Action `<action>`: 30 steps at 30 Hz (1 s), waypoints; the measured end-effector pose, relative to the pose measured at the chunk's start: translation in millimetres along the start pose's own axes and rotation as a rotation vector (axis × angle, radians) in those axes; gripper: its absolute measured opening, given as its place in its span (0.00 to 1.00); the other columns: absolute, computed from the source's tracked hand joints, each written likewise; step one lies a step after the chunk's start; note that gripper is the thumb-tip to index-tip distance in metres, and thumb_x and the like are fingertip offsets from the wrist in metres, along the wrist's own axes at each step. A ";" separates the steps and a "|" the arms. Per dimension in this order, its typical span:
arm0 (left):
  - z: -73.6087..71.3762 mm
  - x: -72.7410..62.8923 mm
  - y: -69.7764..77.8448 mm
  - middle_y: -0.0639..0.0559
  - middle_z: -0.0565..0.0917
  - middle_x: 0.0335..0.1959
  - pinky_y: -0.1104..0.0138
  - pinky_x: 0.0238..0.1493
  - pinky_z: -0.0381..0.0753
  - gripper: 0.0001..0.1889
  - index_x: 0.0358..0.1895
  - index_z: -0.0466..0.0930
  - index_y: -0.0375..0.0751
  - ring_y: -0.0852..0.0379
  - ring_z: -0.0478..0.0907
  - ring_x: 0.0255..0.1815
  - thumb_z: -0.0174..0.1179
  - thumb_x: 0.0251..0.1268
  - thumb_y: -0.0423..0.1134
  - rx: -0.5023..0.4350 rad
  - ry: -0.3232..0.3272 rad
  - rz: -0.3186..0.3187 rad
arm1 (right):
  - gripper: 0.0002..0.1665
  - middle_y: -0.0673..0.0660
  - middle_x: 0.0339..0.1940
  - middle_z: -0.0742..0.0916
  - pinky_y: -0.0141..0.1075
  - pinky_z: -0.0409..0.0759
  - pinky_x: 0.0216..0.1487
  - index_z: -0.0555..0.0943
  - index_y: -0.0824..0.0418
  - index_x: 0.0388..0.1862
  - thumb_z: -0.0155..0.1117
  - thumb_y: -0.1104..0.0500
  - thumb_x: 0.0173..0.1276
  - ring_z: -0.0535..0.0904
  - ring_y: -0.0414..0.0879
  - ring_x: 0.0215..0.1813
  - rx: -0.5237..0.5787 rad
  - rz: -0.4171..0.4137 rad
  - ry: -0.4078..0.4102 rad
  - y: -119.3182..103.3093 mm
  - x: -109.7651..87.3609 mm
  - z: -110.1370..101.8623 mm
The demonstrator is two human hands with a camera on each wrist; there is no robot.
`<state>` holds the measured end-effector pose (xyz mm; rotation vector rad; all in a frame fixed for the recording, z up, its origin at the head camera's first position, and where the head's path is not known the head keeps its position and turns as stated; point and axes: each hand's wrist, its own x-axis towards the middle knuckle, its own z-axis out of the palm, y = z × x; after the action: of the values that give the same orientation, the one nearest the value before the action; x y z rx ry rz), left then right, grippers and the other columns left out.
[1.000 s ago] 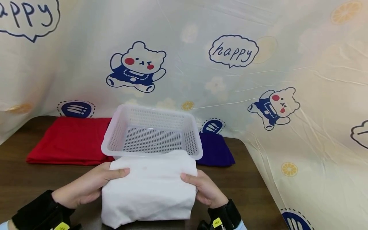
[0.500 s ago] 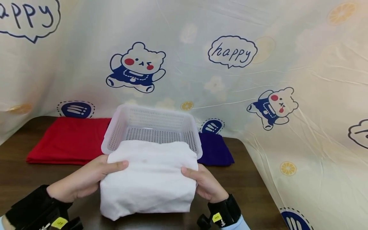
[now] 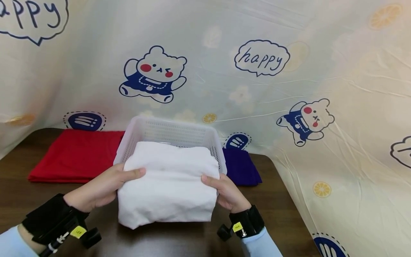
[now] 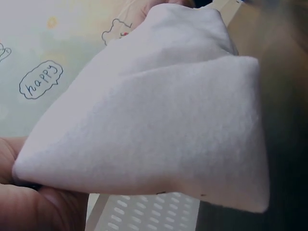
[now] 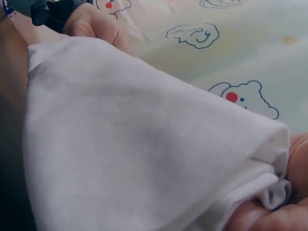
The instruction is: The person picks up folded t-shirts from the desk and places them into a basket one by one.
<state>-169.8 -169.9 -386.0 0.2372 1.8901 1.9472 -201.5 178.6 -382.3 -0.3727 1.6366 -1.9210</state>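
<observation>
A folded white cloth (image 3: 170, 182) is held up between both hands, its far part over the front of a white plastic basket (image 3: 173, 128). My left hand (image 3: 106, 185) grips its left edge with the thumb on top. On the opposite edge my right hand (image 3: 229, 191) pinches it the same way, thumb above and fingers beneath. In the right wrist view the cloth's folded layers (image 5: 269, 178) bunch beside the fingers. Under the cloth in the left wrist view, the basket's slotted wall (image 4: 144, 211) shows. The cloth hides the basket's front rim and most of its floor.
Left of the basket lies a folded red cloth (image 3: 77, 157) on the dark wooden table (image 3: 269, 217). To its right is a folded dark blue cloth (image 3: 242, 167). A printed curtain (image 3: 208, 71) hangs close behind the table.
Both hands have moved forward and up in the head view with the white cloth, which now covers more of the basket's opening. The basket and the other cloths have stayed put.
</observation>
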 end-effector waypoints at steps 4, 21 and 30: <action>-0.4 5.6 5.5 0.37 0.69 0.63 0.54 0.53 0.82 0.36 0.78 0.48 0.38 0.48 0.75 0.56 0.54 0.77 0.47 0.008 0.008 0.000 | 0.24 0.58 0.56 0.80 0.45 0.85 0.51 0.63 0.64 0.71 0.52 0.61 0.81 0.83 0.49 0.55 -0.025 -0.013 0.005 -4.2 5.0 -3.9; -3.4 27.9 43.7 0.35 0.66 0.65 0.49 0.53 0.83 0.35 0.77 0.50 0.44 0.41 0.73 0.60 0.58 0.75 0.46 0.057 -0.010 0.067 | 0.25 0.59 0.57 0.79 0.47 0.85 0.49 0.65 0.59 0.72 0.52 0.61 0.80 0.82 0.51 0.55 -0.147 -0.106 0.081 -39.5 16.5 -12.2; -6.6 37.1 58.9 0.36 0.66 0.66 0.45 0.54 0.83 0.37 0.77 0.50 0.47 0.42 0.76 0.60 0.59 0.74 0.49 0.070 -0.002 0.055 | 0.24 0.60 0.58 0.79 0.49 0.85 0.50 0.65 0.56 0.72 0.52 0.62 0.80 0.82 0.52 0.55 -0.161 -0.138 0.100 -56.7 23.4 -15.2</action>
<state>-216.1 -160.4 -334.4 0.3148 1.9722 1.9174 -242.6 181.4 -334.4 -0.4714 1.8818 -1.9404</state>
